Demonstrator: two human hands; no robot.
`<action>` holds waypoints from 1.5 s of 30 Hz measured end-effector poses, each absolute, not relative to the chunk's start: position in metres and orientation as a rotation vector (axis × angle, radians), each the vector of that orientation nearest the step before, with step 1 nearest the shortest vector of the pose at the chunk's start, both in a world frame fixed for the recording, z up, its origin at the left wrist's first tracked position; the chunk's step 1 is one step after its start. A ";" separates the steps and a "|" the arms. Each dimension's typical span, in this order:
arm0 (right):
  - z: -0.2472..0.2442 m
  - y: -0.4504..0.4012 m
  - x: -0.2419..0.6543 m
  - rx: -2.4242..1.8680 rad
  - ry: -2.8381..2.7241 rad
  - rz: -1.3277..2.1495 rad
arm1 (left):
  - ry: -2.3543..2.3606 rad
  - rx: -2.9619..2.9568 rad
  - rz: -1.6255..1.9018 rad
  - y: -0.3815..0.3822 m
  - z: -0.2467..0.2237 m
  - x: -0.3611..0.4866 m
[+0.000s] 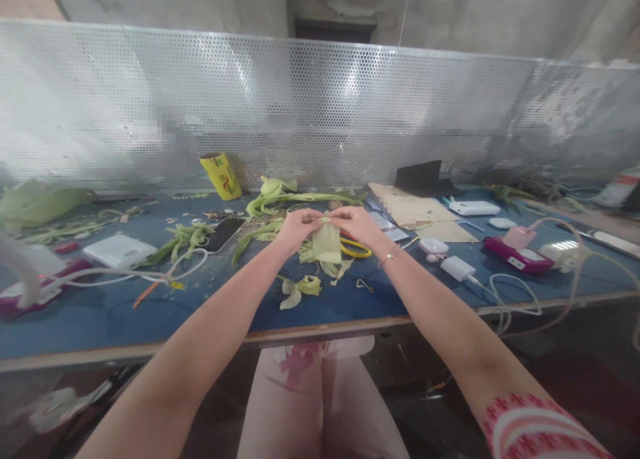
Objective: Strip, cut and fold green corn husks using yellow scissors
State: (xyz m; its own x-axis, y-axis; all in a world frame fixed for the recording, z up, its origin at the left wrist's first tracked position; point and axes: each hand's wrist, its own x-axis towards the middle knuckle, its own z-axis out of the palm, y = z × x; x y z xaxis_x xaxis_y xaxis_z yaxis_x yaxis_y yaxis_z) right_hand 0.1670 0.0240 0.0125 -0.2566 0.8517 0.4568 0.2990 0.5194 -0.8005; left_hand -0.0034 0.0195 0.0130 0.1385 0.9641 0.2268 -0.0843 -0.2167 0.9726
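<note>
Both hands meet above the middle of the blue table. My left hand [303,224] pinches the top edge of a flat, pale green leaf piece [327,245] between thumb and fingers. Pinching the same top edge from the other side is my right hand [356,223]. The leaf piece hangs down, its lower edge over a small heap of green scraps [333,269]. Partly hidden behind my right hand lie scissors with yellow handles [357,249]. Closer to me are loose leaf scraps [303,287], and long green leaves [273,199] lie beyond my hands.
A yellow cardboard tube [221,177] stands at the back, before a perforated metal screen [310,105]. On the left are a phone [225,234], a white box [120,251] and cables. Cardboard [415,209], a white charger [457,268] and a purple power strip [520,254] lie right.
</note>
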 end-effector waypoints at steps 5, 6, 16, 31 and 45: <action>0.019 0.016 0.166 -1.018 -1.906 0.417 | 0.962 1.369 1.129 0.016 0.014 -0.002; 0.020 0.016 0.166 -0.992 -1.922 0.390 | 0.949 1.344 1.096 0.014 0.014 -0.001; 0.021 0.013 0.167 -0.880 -1.971 0.414 | 0.931 1.177 1.037 0.012 0.020 -0.004; 0.020 0.015 0.165 -0.984 -1.902 0.610 | 0.947 1.383 1.120 0.020 0.010 -0.008; 0.020 0.015 0.166 -0.997 -1.945 0.614 | 0.985 1.442 1.136 0.024 0.001 -0.008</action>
State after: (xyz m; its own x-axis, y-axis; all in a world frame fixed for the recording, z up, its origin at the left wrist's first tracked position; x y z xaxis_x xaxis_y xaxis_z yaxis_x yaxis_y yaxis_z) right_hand 0.1657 0.0153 0.0199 -0.3265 0.8254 0.4606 0.4117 0.5628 -0.7168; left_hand -0.0081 0.0244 0.0011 0.2236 0.9630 0.1501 0.0129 -0.1569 0.9875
